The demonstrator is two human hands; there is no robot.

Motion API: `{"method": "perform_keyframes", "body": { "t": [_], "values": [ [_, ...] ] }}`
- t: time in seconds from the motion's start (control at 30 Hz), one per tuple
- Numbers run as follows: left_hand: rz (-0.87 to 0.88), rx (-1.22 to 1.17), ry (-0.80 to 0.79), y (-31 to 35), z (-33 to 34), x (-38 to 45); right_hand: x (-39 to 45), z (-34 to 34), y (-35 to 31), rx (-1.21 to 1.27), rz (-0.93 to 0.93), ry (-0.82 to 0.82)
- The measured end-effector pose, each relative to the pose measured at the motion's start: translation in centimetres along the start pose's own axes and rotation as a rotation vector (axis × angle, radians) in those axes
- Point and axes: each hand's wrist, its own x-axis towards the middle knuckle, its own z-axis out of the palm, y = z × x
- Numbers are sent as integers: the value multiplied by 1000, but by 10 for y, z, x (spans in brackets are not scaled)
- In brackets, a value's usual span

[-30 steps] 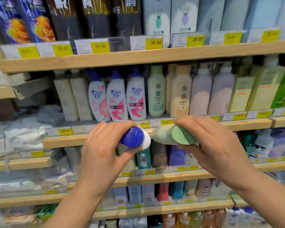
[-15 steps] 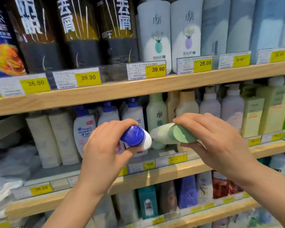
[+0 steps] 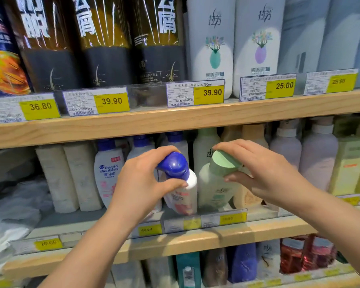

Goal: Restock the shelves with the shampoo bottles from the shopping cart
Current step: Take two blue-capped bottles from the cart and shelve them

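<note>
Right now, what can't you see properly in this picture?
- Shopping cart: outside the head view.
- Blue-capped bottle: label hidden by the left hand.
- Green-capped bottle: bottom hidden by the price strip.
- Lower price tags: blurred, unreadable.
- Right hand hides bottles behind.

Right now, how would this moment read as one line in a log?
left hand: grips blue-capped white bottle | right hand: grips green bottle | both at middle shelf, among matching rows

Wooden shelf (image 3: 195, 240) with yellow price tags (image 3: 150, 229), white blue-capped bottles (image 3: 107, 171), lilac bottles (image 3: 318, 156) standing in rows
</note>
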Motion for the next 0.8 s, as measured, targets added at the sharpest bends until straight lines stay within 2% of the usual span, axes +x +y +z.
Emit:
{"method": "perform_keyframes", "body": {
  "t": [0.2,0.6,0.8],
  "values": [
    [-117,-15,44,-4,16,13,15,4,24,161,56,-128],
    [-358,-301,231,-38,52,31,38,50,37,309,169,43],
    [-310,-295,137,-48,75,28,35,67,38,268,191,8]
  ]
}}
